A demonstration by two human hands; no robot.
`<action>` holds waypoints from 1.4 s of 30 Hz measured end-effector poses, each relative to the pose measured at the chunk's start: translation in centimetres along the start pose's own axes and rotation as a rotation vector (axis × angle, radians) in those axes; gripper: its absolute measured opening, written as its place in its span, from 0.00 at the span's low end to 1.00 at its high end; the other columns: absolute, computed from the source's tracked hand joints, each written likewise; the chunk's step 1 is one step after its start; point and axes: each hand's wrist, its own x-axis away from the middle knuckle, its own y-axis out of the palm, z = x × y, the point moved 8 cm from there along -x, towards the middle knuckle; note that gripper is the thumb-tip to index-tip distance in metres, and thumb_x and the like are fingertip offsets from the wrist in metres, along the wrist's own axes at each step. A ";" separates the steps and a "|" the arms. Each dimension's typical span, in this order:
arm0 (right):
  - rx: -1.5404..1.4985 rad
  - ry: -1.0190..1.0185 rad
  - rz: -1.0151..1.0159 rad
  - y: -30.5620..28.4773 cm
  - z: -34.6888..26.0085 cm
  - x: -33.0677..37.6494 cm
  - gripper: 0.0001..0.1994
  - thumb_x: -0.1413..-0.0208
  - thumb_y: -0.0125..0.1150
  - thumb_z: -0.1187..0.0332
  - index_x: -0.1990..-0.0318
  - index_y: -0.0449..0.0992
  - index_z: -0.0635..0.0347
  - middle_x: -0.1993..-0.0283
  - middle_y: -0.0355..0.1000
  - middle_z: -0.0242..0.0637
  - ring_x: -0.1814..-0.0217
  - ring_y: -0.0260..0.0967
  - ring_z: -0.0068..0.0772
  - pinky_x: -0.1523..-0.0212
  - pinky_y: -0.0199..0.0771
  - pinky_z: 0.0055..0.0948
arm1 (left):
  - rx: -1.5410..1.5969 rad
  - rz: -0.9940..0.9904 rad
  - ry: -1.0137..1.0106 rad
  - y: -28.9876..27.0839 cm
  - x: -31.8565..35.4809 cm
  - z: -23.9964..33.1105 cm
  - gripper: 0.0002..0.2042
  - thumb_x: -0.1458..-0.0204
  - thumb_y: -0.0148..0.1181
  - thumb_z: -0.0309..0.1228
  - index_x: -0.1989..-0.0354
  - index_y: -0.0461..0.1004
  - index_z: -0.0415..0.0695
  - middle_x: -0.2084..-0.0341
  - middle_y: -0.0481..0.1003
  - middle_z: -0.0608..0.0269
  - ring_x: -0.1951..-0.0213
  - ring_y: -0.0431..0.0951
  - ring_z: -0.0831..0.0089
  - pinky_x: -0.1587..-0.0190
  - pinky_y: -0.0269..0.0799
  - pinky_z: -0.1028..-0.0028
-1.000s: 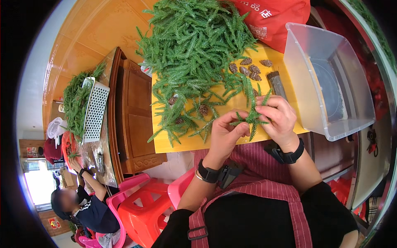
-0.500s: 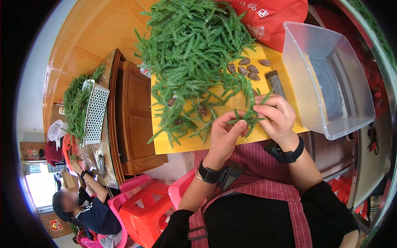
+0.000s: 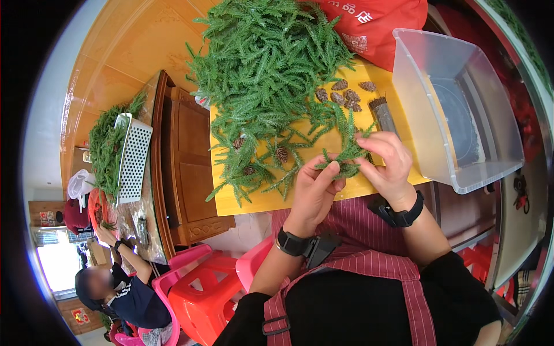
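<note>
a yellow-covered tabletop (image 3: 369,71) carries most of the things, and a heap of green sprigs (image 3: 271,63) covers much of its left and far side, piled away from the body perhaps so that the near right part is free to work over. the clear plastic bin (image 3: 415,86) stands at the right edge, its open side facing the person, probably to keep it within easy reach. a red bag (image 3: 384,29) slumps behind, out of the way.

to the left of the bin lies a bundle of thin dark stems (image 3: 384,115), and just beside it a small group of pine cones (image 3: 351,97), seemingly set apart from the greenery so they are easy to pick up; a few more cones sit among the loose sprigs nearer the front.

the smallest piece, a green sprig (image 3: 350,153), is between the two hands, just above the near edge. the left hand (image 3: 314,190) comes up from below, thumb on top, its fingers pinching the lower end, likely to steady it. the right hand (image 3: 395,164) leans in from the side, wrist bent, thumb and forefinger at the needles; whether they are pressed together i cannot tell.
</note>
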 end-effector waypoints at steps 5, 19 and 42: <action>0.014 -0.039 0.006 0.0 -0.1 0.1 0.17 0.67 0.63 0.78 0.64 0.71 0.56 0.70 0.71 0.37 0.69 0.71 0.34 0.72 0.71 0.26 | 0.018 0.019 -0.013 0.1 0.0 0.1 0.07 0.50 0.55 0.26 0.62 0.72 0.45 0.67 0.74 0.63 0.75 0.66 0.82 0.74 0.60 0.81; -0.046 0.046 -0.126 0.9 0.0 0.3 0.12 0.65 0.61 0.82 0.69 0.74 0.58 0.72 0.64 0.36 0.67 0.72 0.35 0.70 0.72 0.27 | -0.303 0.073 0.085 0.1 -0.1 1.4 0.08 0.52 0.57 0.24 0.63 0.72 0.38 0.76 0.71 0.70 0.77 0.67 0.85 0.73 0.63 0.85; -0.055 0.099 -0.136 1.1 0.3 0.1 0.12 0.66 0.61 0.80 0.69 0.74 0.59 0.71 0.66 0.38 0.70 0.68 0.35 0.71 0.69 0.28 | -0.205 0.045 0.035 -0.5 0.0 1.2 0.08 0.46 0.51 0.30 0.62 0.71 0.41 0.71 0.72 0.67 0.76 0.67 0.80 0.74 0.63 0.81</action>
